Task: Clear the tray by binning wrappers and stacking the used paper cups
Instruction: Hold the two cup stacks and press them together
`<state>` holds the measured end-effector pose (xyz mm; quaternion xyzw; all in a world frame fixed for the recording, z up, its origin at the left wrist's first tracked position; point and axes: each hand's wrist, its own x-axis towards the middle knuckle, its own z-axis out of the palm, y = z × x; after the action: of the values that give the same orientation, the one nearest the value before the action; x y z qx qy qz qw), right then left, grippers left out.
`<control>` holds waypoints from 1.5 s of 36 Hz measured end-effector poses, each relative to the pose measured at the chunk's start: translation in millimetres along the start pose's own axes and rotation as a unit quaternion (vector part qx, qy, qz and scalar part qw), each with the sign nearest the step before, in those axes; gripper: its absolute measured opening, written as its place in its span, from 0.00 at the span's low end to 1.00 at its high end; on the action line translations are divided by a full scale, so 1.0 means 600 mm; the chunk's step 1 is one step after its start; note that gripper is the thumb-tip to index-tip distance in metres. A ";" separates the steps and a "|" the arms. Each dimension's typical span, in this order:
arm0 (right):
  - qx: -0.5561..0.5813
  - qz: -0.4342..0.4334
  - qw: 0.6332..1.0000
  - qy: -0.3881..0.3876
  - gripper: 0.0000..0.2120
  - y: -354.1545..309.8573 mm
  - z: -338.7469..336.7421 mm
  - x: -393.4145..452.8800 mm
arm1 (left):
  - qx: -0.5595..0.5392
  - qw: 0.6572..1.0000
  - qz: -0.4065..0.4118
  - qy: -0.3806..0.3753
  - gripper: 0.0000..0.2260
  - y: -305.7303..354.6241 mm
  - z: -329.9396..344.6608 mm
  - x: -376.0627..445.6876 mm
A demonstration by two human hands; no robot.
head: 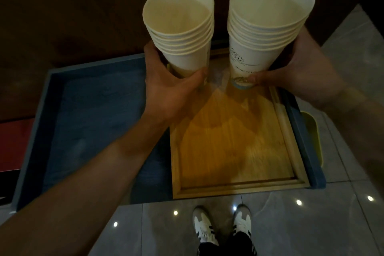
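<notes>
Two stacks of several white paper cups are held upright above the far end of a wooden tray point(234, 185). My left hand point(170, 85) grips the left cup stack point(182, 33) near its base. The right cup stack point(266, 27), which has a faint print on its side, is gripped low down by my right hand point(299, 68). The two stacks stand side by side, a small gap apart. The wooden tray's floor shows bare below them. No wrappers are visible.
The wooden tray lies inside a larger blue tray point(87, 110) on a low surface. A yellow-green bin rim point(313, 131) shows at the blue tray's right edge. Dark wood panelling is behind. Glossy grey floor tiles and my two shoes point(222, 226) are at the bottom.
</notes>
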<state>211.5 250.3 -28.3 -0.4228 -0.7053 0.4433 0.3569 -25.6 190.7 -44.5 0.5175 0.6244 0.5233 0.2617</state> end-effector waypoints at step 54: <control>0.065 -0.009 0.992 0.105 0.48 -0.016 0.037 -0.030 | 0.036 0.999 -0.002 -0.013 0.37 0.041 -0.024 -0.002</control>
<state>196.3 224.0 -29.4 -0.4366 -0.6370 0.4385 0.4597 -28.9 182.0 -17.6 0.5318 0.6407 0.4931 0.2521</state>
